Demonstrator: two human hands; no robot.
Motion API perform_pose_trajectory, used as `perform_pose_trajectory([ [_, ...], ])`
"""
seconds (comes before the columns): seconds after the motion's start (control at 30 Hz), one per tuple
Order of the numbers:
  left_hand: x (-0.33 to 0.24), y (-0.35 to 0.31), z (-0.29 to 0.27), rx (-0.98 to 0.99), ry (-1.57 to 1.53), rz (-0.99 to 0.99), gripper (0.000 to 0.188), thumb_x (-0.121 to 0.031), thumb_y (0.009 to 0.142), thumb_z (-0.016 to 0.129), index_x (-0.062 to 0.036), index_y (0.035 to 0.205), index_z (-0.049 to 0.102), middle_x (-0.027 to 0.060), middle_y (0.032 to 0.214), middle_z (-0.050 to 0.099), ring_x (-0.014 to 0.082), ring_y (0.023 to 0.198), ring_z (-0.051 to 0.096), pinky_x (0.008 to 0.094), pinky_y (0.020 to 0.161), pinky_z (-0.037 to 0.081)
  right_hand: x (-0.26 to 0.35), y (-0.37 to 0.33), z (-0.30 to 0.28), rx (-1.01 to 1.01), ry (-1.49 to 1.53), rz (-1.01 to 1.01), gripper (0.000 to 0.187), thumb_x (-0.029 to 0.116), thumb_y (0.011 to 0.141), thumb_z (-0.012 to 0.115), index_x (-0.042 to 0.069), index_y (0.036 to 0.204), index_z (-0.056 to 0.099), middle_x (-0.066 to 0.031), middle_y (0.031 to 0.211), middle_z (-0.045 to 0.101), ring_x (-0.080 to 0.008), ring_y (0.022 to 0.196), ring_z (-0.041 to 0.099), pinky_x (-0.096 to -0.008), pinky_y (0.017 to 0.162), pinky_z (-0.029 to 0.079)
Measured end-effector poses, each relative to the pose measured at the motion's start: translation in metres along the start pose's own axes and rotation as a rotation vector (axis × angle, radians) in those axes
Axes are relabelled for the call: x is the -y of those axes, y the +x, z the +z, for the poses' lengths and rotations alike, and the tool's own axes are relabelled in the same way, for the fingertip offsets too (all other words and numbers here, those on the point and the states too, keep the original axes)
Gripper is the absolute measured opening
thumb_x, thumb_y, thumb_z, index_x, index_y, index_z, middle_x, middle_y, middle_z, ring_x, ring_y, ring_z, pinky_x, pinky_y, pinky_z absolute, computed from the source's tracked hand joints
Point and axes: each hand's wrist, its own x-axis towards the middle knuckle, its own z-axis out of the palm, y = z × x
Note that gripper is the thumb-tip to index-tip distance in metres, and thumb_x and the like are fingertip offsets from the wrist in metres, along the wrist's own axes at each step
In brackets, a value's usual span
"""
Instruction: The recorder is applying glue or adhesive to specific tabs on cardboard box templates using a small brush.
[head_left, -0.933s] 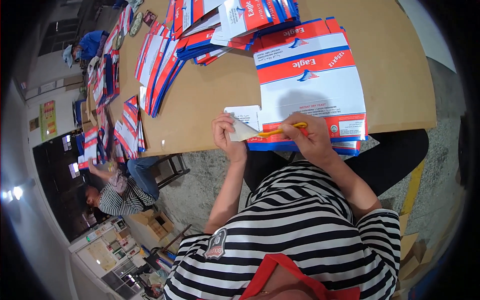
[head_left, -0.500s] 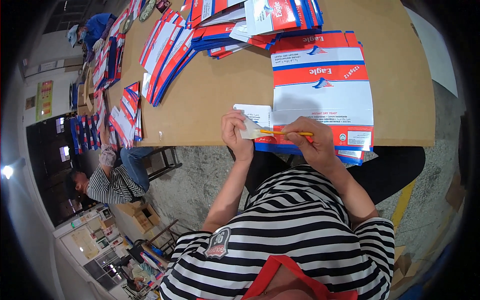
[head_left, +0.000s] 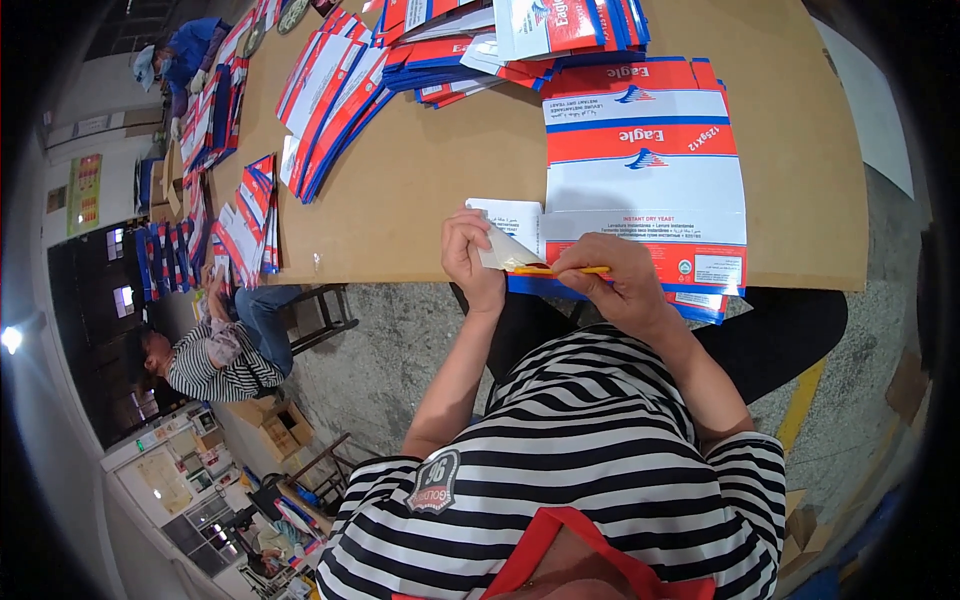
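- Brown table (head_left: 430,200) across the upper half, with grey floor (head_left: 375,390) below its near edge; striped-shirted co-worker (head_left: 215,360) seated well off to the left.
- Flat box (head_left: 645,190) in red, white and blue at the near edge, left of the near right corner; lying flat, lower border jutting past the edge toward the lap.
- White panel (head_left: 520,213) just beside it on the left, close behind the left hand (head_left: 473,262).
- Left hand at the near edge, left of the flat box: pinching a pale flap (head_left: 507,252) between thumb and bent fingers. Cannot tell whether joined to the box.
- Right hand (head_left: 612,275) over the box's lower left part: gripping a slim yellow tool (head_left: 594,270) between thumb and fingers, with a dark red patch near the left end.
- Key relation: tool's long axis running left to right, roughly along the near edge, left end at the flap, right end past the right hand. Pale flap lying between both hands, narrowing toward the right; left hand nearer, right hand reaching it only through the tool. Exact contact at the tip too small to tell.
- Farther off: a messy stack (head_left: 510,65) toward the far edge, above and left of the flat box; a slanted fan of folded boxes (head_left: 335,110) farther left, well apart from both hands.
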Motion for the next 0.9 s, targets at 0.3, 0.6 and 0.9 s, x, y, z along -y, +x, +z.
perform_pose_trajectory([
  [0.3,0.006,0.0,-0.001,0.0,-0.043,-0.021,0.018,0.01,0.084,0.042,-0.0015,0.073,0.05,0.0097,0.088,0.057,0.0236,0.095,0.056,0.0416,0.102,0.037,0.015,-0.008,-0.014,-0.148,0.06,0.093,0.014,0.014,0.091,0.058,0.001,0.089,0.062,-0.0095,0.079,0.065,-0.0176,0.069,0.061,-0.0304,0.067,0.049],
  [0.6,-0.016,0.014,-0.002,0.378,0.114,-0.334,0.013,-0.001,0.089,0.05,-0.0011,0.095,0.062,0.0148,0.107,0.062,0.0258,0.106,0.057,0.0391,0.098,0.039,-0.005,-0.056,-0.079,-0.906,0.294,0.16,0.024,0.022,0.098,0.048,0.001,0.095,0.061,-0.0108,0.101,0.063,-0.0169,0.106,0.056,-0.0308,0.094,0.042],
  [0.9,-0.052,0.031,-0.008,1.022,0.736,0.1,0.095,-0.049,0.066,0.076,0.0028,0.135,0.035,0.0225,0.143,0.032,0.0378,0.135,0.026,0.0595,0.106,0.02,-0.003,-0.075,-0.103,-0.931,0.533,0.388,0.033,0.029,0.098,0.048,-0.001,0.102,0.061,-0.0192,0.123,0.056,-0.0259,0.119,0.052,-0.0384,0.105,0.037],
])
